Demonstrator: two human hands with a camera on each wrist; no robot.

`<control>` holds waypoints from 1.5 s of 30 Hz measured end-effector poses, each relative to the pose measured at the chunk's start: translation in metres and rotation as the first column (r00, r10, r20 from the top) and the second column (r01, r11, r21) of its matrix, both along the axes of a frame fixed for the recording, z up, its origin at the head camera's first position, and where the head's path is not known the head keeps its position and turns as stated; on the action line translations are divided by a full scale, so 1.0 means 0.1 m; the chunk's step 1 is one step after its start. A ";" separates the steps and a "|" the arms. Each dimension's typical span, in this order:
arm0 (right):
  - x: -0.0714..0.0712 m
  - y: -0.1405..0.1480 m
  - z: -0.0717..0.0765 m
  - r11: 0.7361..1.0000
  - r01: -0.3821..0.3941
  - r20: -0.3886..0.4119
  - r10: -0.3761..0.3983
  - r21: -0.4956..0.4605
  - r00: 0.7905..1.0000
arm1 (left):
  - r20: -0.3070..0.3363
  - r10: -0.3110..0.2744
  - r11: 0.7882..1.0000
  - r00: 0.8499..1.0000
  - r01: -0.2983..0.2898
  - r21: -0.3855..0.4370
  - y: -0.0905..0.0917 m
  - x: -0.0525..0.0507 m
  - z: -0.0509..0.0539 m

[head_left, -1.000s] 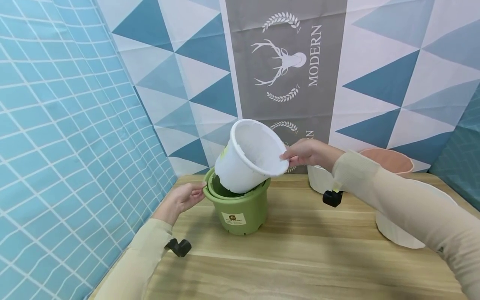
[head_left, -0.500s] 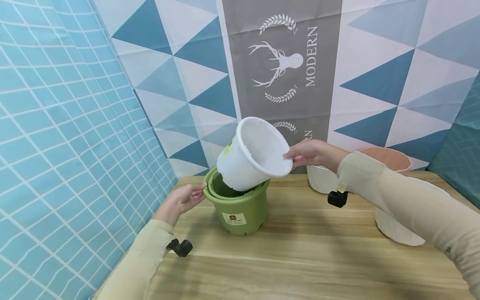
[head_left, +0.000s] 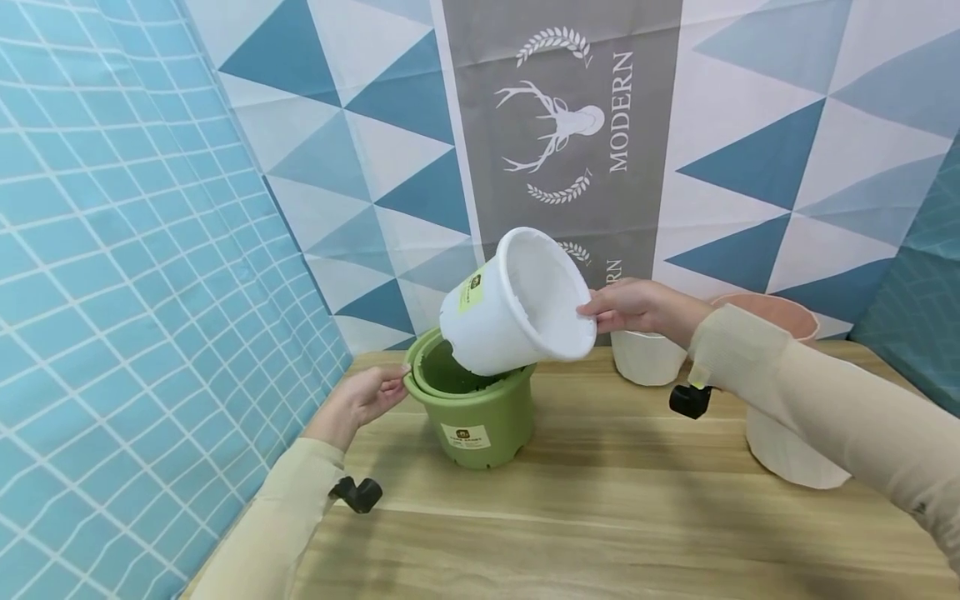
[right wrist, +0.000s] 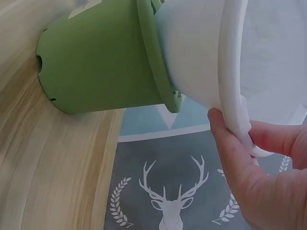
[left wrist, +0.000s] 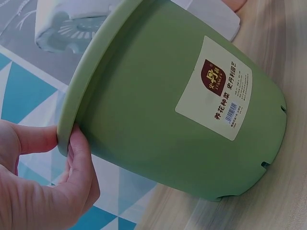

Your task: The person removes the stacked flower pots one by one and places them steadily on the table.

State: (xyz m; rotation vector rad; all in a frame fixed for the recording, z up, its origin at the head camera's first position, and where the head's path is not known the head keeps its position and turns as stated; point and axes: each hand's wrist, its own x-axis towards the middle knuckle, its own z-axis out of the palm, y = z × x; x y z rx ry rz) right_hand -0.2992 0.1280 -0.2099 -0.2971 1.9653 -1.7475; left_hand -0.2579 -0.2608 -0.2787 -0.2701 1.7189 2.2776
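Observation:
A white plant pot (head_left: 487,321) with a yellow-green label is tilted over the mouth of a green plant pot (head_left: 480,425). My right hand (head_left: 633,310) pinches the white pot's rim on its right side; the right wrist view shows the thumb on the inner face and fingers outside. The green pot stands upright on the table, with another green rim nested inside it. With thumb and fingers, my left hand (head_left: 371,393) pinches the green pot's outer rim (left wrist: 91,72) at its left. Whether the white pot's lower edge touches the green rim, I cannot tell.
Behind my right forearm stand a smaller white pot (head_left: 647,360), a pinkish pot (head_left: 772,312) and a larger white pot (head_left: 791,450). The wooden table (head_left: 525,533) meets a patterned cloth backdrop behind and a blue tiled-pattern cloth (head_left: 135,292) on the left.
My right hand has moved right and tipped the white pot further, lifting it slightly and showing more of its label and the green pot's inside. The left hand stays on the green rim.

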 end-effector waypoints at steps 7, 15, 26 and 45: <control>0.01 0.08 -0.03 1.000 0.021 -0.018 -0.020 0.014 1.000 | 0.010 -0.014 1.000 1.000 0.014 -0.011 -0.01 0.00 -0.01; 0.01 0.14 -0.04 0.999 0.029 0.016 -0.028 -0.025 0.999 | 0.008 -0.012 1.000 1.000 0.011 0.024 -0.03 0.00 -0.02; 0.11 0.30 0.01 0.997 0.048 0.031 -0.046 -0.063 0.998 | 0.011 -0.023 0.999 1.000 0.023 0.027 -0.02 0.01 0.00; 0.17 0.30 -0.01 0.998 0.061 -0.011 -0.061 -0.023 0.998 | 0.007 -0.037 0.999 0.999 0.037 0.004 -0.03 0.00 0.01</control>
